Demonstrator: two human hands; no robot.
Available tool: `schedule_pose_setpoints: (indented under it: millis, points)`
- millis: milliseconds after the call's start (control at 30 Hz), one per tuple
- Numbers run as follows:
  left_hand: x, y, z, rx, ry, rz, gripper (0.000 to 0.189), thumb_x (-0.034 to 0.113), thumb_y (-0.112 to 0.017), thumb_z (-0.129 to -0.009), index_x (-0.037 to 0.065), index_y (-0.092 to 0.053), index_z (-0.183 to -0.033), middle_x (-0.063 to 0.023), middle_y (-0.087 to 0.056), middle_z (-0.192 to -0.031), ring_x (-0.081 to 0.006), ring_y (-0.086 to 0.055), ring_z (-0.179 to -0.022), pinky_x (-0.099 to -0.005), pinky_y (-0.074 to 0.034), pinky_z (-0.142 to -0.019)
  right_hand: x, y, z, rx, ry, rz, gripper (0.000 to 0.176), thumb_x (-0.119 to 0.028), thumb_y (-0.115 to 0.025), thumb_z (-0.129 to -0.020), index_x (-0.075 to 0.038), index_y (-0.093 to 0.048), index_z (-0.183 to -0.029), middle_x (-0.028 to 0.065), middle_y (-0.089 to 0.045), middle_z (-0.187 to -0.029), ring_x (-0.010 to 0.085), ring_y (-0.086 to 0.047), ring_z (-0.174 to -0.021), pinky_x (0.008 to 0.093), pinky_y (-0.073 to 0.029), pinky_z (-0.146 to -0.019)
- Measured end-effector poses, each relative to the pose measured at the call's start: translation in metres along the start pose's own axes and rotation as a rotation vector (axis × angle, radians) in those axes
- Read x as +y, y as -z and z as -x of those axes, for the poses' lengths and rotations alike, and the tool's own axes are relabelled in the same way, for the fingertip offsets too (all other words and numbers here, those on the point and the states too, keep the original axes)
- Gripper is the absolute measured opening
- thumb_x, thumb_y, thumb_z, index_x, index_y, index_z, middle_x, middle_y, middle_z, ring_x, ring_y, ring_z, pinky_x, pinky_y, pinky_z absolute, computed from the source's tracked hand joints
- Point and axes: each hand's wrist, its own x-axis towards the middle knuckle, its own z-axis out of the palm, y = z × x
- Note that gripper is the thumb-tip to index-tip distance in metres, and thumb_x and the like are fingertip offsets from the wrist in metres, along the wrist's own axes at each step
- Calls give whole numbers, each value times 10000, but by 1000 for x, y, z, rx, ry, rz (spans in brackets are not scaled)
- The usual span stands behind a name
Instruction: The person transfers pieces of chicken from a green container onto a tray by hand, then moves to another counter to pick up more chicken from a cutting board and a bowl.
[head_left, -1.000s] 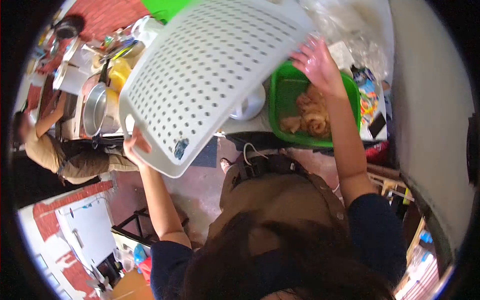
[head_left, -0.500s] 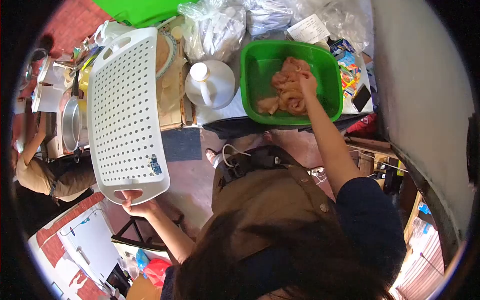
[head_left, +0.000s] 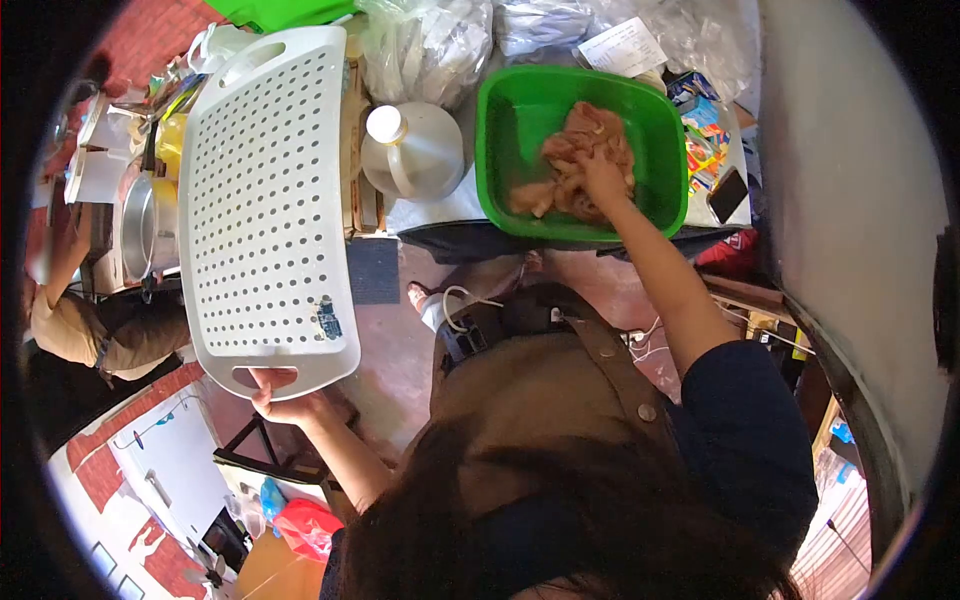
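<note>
My left hand (head_left: 287, 402) grips a white plastic tray (head_left: 265, 200) by the handle slot at its near end. The tray is full of round holes, has a slot at each end and carries a small dark sticker near my hand. It is held up, tilted, left of the table. Inside a green basin (head_left: 490, 150), my right hand (head_left: 603, 182) presses its curled fingers into a pile of pinkish raw meat (head_left: 590, 130). The fingertips are partly hidden in the meat. A smaller piece lies at the pile's left side.
Left of the basin stands a translucent jug (head_left: 430, 150) with a white cap. Plastic bags (head_left: 425, 50), a paper slip (head_left: 622, 48), colourful packets (head_left: 705, 145) and a phone (head_left: 727, 195) lie around it. Another person (head_left: 110, 335) is at the far left beside a metal pot (head_left: 137, 230).
The tray has swung slightly right with my left hand. My right hand has shifted left and down over the meat, its fingers now spread deeper into the pile.
</note>
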Motion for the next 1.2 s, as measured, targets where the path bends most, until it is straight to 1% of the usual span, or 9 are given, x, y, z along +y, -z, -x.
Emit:
schedule_pose_setpoints:
  millis: [167, 400, 567, 667, 800, 867, 1067, 1133, 1200]
  points:
    - [1, 3, -3, -39, 20, 52, 762, 258, -564, -594, -29, -364, -1271, -192, -416, -1250, -319, -408, -1151, -438, -312, -980, 21, 5, -2, -7, 37, 5, 424, -101, -473, -796, -292, -536, -1170, 105, -484, -1166, 324, -583, -911, 427, -485, -765]
    - [-12, -14, -12, -173, 65, 127, 716, 239, -540, -621, -17, -387, -1272, -168, -439, -1246, -307, -412, -1162, -445, -316, -976, 15, 14, 8, 40, 119, 147, 492, -89, -493, -779, -216, -462, -1253, 81, -513, -1185, 306, -540, -1010, 487, -383, -881]
    - [-32, -40, -21, -240, 150, 243, 668, 106, -497, -610, 34, -410, -1268, -135, -508, -1186, -266, -547, -1018, -368, -498, -807, -6, 35, 25, 68, 153, -55, 455, -89, -458, -800, -151, -458, -1251, 141, -494, -1225, 312, -516, -1066, 482, -364, -914]
    - [-38, -56, -23, -319, 180, 186, 657, 85, -470, -593, 10, -400, -1241, -149, -589, -973, -252, -618, -723, -345, -527, -696, 10, -6, 5, 182, 45, -593, 388, -111, -387, -833, -144, -528, -1193, 145, -554, -1150, 277, -545, -1022, 441, -383, -885]
    - [-44, -64, -24, -338, 167, -1, 630, 139, -485, -598, 19, -434, -1214, -131, -581, -969, -229, -591, -690, -311, -513, -634, 19, 6, -14, 90, -81, -1440, 359, -183, -400, -837, -118, -544, -1159, 121, -577, -1043, 276, -549, -945, 443, -416, -860]
    - [-45, -72, -22, -311, 170, -27, 636, 142, -485, -596, 22, -426, -1218, -131, -577, -968, -229, -586, -676, -307, -510, -628, 13, 47, -7, -96, -365, -1715, 368, -238, -433, -832, -107, -539, -1159, 117, -577, -987, 275, -538, -921, 434, -431, -851]
    - [-51, -77, -26, -330, 213, 61, 704, 118, -469, -569, 25, -361, -1258, -156, -563, -974, -246, -587, -686, -316, -498, -634, 30, 12, -29, -213, -579, -2283, 339, -265, -466, -810, -92, -562, -1085, 135, -579, -997, 296, -538, -935, 442, -455, -814]
    - [-50, -85, -23, -319, 202, 52, 715, 117, -467, -567, 36, -358, -1269, -151, -549, -1019, -255, -580, -761, -326, -493, -676, 57, -54, -52, 348, -254, -1434, 360, -285, -496, -792, -77, -557, -1080, 154, -573, -1052, 309, -545, -970, 434, -452, -829]
    - [-51, -87, -25, -325, 199, 26, 728, 117, -465, -568, 44, -349, -1283, -149, -536, -1062, -265, -572, -816, -335, -487, -709, 56, -46, -53, 452, -292, -855, 401, -314, -532, -769, -63, -555, -1081, 166, -569, -1092, 319, -544, -1006, 419, -448, -844]
